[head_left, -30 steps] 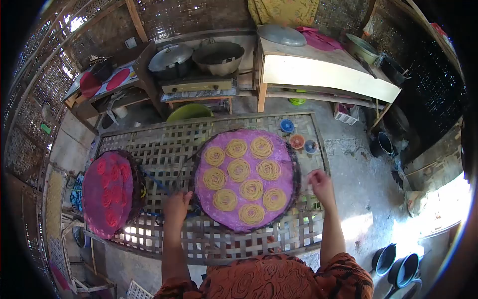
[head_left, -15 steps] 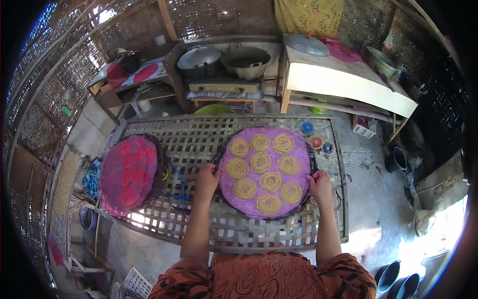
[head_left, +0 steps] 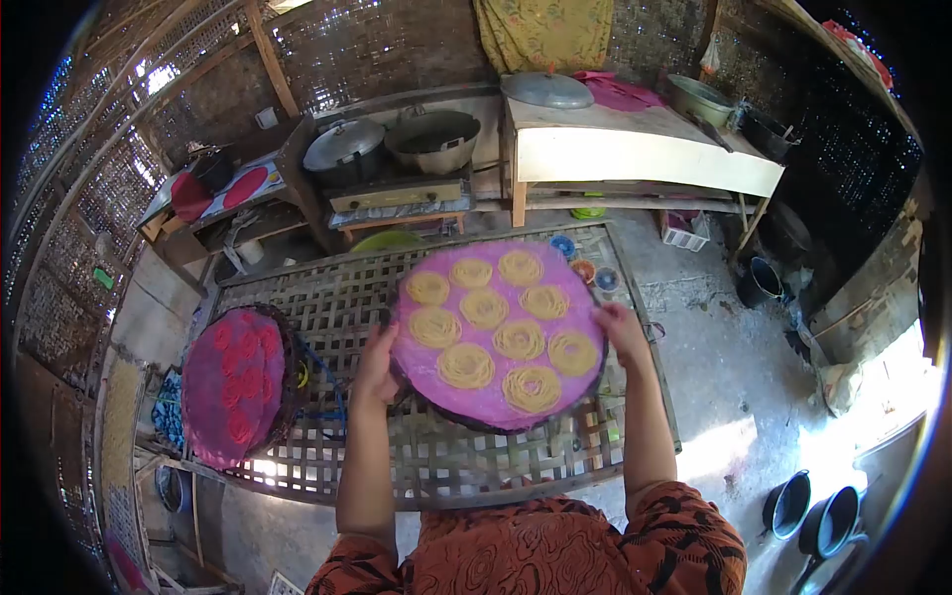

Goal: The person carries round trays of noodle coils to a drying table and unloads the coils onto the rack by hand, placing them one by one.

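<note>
My left hand (head_left: 375, 367) grips the left edge of a round tray (head_left: 416, 395) lined with pink-purple cloth. Its opposite edge is held by my right hand (head_left: 622, 332), thumb on top. Several flat yellow coils (head_left: 484, 308) that look like noodle nests lie spread on the cloth. The tray appears raised above a woven bamboo lattice table (head_left: 327, 283). To the left, at the table's end, rests a second round tray (head_left: 291, 387) with pink cloth and red coils (head_left: 233, 365). The undersides of both hands are partly hidden by the tray.
Small cups, blue (head_left: 562, 245) and orange (head_left: 583, 270), stand at the table's far right corner. Beyond are a lidded pot (head_left: 344, 146) and a large wok (head_left: 432, 139) on a stove, and a wooden table (head_left: 645, 149). Black buckets (head_left: 788, 506) sit on the floor at right.
Both hands have lifted the tray of yellow coils, shifting it left and turning it slightly. The whole view has swung a little to the right.
</note>
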`<state>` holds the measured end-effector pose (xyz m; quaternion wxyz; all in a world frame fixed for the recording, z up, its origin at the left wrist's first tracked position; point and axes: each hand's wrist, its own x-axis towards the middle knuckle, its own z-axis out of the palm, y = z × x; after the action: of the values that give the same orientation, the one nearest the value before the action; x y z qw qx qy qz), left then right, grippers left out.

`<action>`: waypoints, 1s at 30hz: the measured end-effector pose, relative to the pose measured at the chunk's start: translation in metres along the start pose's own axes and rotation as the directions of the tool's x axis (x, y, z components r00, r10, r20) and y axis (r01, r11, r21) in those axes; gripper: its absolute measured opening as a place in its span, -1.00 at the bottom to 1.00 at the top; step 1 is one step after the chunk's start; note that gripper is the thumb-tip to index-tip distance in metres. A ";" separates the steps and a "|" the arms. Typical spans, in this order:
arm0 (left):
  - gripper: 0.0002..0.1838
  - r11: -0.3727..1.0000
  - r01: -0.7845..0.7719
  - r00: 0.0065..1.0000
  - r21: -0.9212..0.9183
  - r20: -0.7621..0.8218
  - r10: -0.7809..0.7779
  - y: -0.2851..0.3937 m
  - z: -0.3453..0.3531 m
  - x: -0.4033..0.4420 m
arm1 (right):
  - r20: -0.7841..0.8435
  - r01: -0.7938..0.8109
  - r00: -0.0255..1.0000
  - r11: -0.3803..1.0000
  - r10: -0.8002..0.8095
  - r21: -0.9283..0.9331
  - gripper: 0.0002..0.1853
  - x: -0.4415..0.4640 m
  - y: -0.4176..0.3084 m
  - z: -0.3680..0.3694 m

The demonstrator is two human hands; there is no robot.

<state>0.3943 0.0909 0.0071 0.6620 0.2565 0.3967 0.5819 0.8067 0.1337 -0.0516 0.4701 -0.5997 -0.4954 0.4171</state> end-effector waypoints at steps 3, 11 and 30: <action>-0.57 0.985 -0.064 0.992 -0.160 0.097 0.080 0.031 0.014 -0.017 | 0.108 -0.053 0.994 0.902 0.007 0.428 -0.73 -0.010 -0.086 -0.017; -0.52 0.780 -0.597 0.785 -0.187 -0.336 0.520 0.140 -0.019 -0.138 | 0.258 -0.061 0.966 0.952 -0.019 0.300 -0.78 -0.049 -0.075 0.023; -0.56 0.580 -0.808 0.338 0.102 -0.726 0.598 0.126 -0.294 -0.481 | 0.641 0.725 0.023 0.454 -0.767 0.517 -0.81 -0.370 -0.250 0.479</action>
<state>0.0766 -0.3893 0.0538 0.1665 0.0691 0.3747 0.9094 0.2336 -0.1428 0.1043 0.3369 0.0343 -0.8763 0.3426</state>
